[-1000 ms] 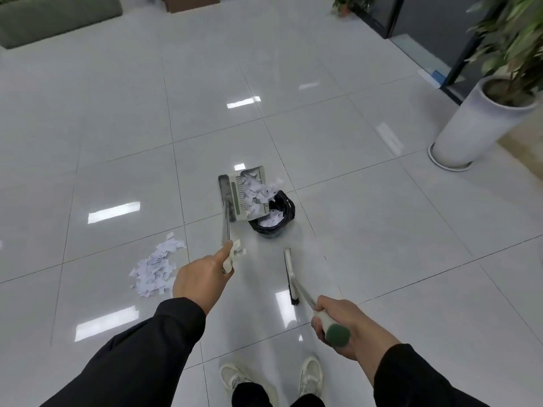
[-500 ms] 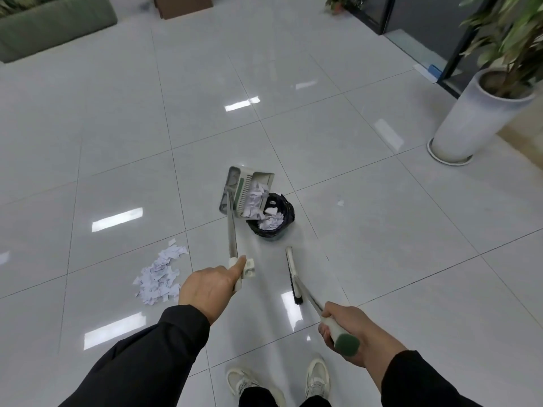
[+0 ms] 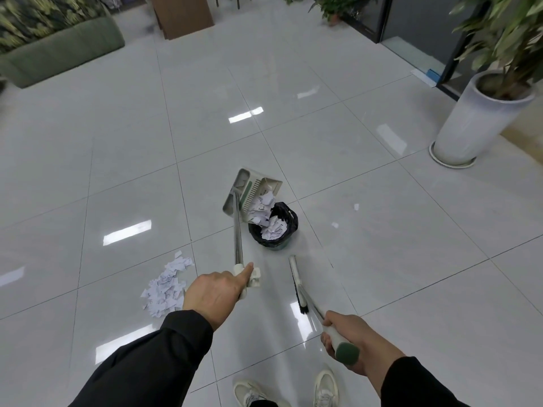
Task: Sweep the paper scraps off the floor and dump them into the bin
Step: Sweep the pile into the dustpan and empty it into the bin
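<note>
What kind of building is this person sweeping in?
Probably an office lobby or lounge, though that is a guess. The glossy tiled floor is wide and open, a tall white planter stands beside dark glass doors, and a green sofa sits at the far left.

Glossy pale grey floor tiles (image 3: 123, 148) everywhere, ceiling lights glinting off them. A tall white planter (image 3: 482, 118) stands far right; beyond it a dark glass door (image 3: 411, 22). Well left of it, a green sofa (image 3: 61, 51) and a brown cardboard box (image 3: 185, 13).
</note>
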The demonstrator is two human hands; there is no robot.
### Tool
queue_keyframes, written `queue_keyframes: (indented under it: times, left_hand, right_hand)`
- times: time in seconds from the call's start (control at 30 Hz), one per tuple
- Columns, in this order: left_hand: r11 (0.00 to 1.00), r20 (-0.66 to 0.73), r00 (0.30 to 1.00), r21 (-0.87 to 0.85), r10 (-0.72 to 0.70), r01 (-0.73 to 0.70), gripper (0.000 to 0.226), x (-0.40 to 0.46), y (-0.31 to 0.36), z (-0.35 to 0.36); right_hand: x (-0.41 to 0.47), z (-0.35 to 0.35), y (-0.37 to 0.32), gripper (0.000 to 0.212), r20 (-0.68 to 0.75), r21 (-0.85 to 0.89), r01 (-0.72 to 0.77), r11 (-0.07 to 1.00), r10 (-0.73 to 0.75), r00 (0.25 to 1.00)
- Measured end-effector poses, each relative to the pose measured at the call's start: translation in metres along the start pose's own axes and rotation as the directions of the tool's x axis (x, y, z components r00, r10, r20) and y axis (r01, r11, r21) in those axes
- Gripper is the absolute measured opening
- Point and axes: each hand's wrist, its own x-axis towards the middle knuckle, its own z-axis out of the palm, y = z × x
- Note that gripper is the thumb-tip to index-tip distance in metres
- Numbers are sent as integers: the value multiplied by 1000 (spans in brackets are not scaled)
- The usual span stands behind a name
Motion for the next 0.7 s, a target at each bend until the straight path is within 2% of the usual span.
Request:
queue_keyframes:
  times: [0.4,0.5,0.57,0.6,0.7]
  left_hand:
    - [992,-2,997,102,78,-77,82,15,18,-22]
    - [985,124,991,155,54,-73,75,15,26,-40]
    - [985,59,996,152,73,-81,69,14,29,-43]
    - [990,101,994,125,51,-64,69,15,32,-46]
    - [981,132,991,188,32,-57,73,16,37,-55]
  right_hand:
    - [4,-29,-13,26,21,22,-6,1000,5,1000]
    - [4,-36,-16,27,29,33,-5,999,4,1000]
    - [4,-39,-17,28,31,39,-3,999,1,1000]
    - [3,-40,-17,28,30,50,-2,999,0,1000]
    - [-1,-41,-18,26,34,75,2,997,-5,999]
